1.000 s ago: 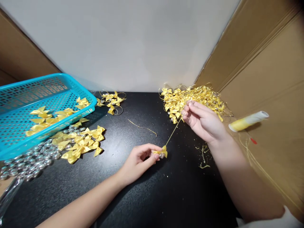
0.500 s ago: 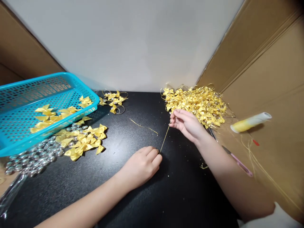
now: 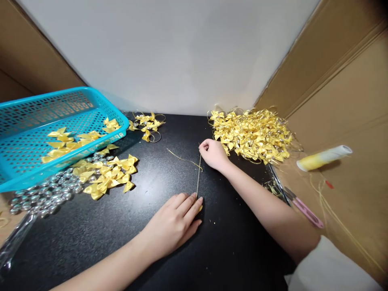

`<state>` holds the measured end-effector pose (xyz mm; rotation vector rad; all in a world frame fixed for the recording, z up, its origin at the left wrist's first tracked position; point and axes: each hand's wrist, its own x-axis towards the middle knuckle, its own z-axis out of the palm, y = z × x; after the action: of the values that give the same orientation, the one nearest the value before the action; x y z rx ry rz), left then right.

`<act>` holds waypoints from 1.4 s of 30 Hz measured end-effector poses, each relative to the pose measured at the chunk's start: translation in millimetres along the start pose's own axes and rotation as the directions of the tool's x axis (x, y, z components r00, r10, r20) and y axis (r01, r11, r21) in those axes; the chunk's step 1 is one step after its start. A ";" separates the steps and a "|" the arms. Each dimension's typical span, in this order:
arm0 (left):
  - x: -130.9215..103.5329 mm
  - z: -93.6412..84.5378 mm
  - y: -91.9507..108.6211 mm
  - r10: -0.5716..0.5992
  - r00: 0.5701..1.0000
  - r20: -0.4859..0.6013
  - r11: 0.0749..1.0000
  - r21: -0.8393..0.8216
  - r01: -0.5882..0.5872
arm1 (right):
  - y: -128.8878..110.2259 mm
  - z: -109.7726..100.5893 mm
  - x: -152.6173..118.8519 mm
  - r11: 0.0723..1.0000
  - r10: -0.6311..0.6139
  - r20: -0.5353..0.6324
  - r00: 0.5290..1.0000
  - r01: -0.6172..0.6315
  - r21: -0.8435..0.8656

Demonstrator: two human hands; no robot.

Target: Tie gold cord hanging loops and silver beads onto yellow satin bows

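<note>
The right hand [image 3: 212, 153] pinches a thin, taut gold cord [image 3: 198, 182]; the left hand [image 3: 176, 220], its exact grip indeterminable, covers a mostly hidden yellow fabric piece [image 3: 200, 208] beneath its fingertips, which overpulling could dislodge.

Your glossy black tabletop [image 3: 145, 226] has white glare left of centre; soft shadow on the pale grey wall [image 3: 169, 52]. Wide-angle stretch at edges, top right corner dark, fairly sharp mid-frame.
</note>
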<state>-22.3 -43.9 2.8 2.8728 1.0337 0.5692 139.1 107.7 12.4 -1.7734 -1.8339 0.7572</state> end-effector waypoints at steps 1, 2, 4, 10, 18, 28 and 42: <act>-3.6 -0.3 3.3 -0.019 1.000 0.002 1.000 -0.001 0.019 | -1.4 1.0 -0.9 0.999 0.000 -0.004 1.000 0.000 -0.040; -6.8 -0.5 6.9 -0.040 0.999 0.004 0.999 0.001 0.040 | -2.9 1.9 -1.6 0.997 0.001 -0.008 1.000 -0.002 -0.079; -11.5 -0.4 14.4 -0.079 0.997 0.009 0.997 0.013 0.079 | -5.7 3.2 -2.3 0.989 0.008 -0.018 1.000 -0.011 -0.147; -9.2 0.0 24.8 -0.151 0.987 0.048 0.988 0.042 0.149 | -8.4 3.0 0.0 0.967 -0.005 0.001 1.000 0.005 -0.255; 8.3 -17.5 0.3 -0.157 0.987 0.028 0.987 -0.031 0.158 | -7.7 -2.2 -3.0 0.938 -0.128 0.040 0.991 0.134 -0.320; 58.6 -34.4 -127.1 -0.267 0.944 0.193 0.911 0.370 0.182 | -25.0 -0.9 -27.8 0.807 -0.362 0.253 0.897 0.438 -0.396; 47.1 -61.2 -109.7 -0.315 0.948 0.045 0.851 0.456 0.261 | -42.8 5.1 -21.5 0.783 -0.479 0.262 0.838 0.543 -0.303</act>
<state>-77.0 65.2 58.2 2.9628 1.7341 0.1475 105.2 85.5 38.5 -1.3065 -2.5616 0.3686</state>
